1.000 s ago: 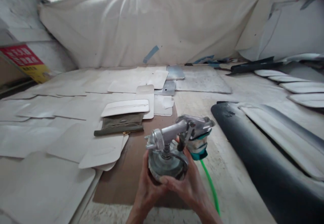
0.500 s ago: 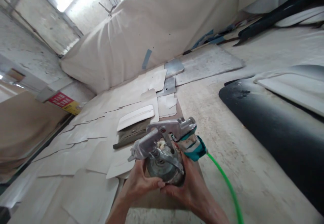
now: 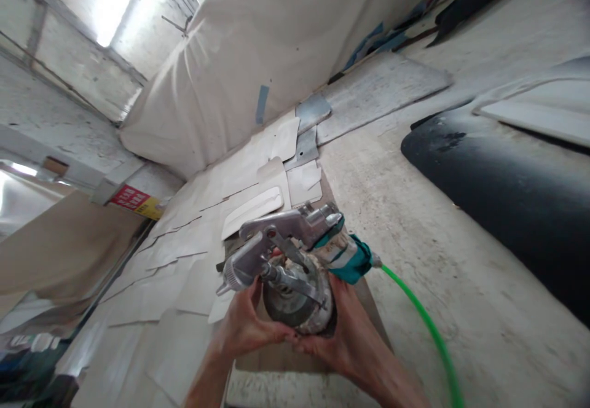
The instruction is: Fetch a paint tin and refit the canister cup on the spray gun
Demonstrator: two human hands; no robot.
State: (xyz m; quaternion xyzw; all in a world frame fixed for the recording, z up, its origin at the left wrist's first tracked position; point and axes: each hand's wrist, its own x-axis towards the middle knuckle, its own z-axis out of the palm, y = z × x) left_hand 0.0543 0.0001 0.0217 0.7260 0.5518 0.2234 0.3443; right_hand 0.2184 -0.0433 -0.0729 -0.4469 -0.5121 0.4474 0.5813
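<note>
A metal spray gun (image 3: 288,233) with a round cup (image 3: 299,303) beneath it is between my hands at the lower middle. My left hand (image 3: 244,325) wraps round the cup's left side, its thumb along the front. Round the right side curls my right hand (image 3: 343,334), the two thumb tips nearly meeting; the fingers behind the cup are hidden. Teal cloth and tape (image 3: 348,260) cover the gun's handle end, where a green hose (image 3: 424,319) joins and runs down to the right.
Overlapping pale sheets (image 3: 184,285) cover the surface at left. A long black panel (image 3: 498,193) lies at right. Draped pale sheeting (image 3: 239,58) hangs behind, near a red and yellow sign (image 3: 136,201). A white flat piece (image 3: 253,208) lies just beyond the gun.
The view has turned leftward, so the sign and sheets sit further right. The gun has tilted and shifted slightly left in the view, now covering more of the dark piece behind it. Both hands keep their hold.
</note>
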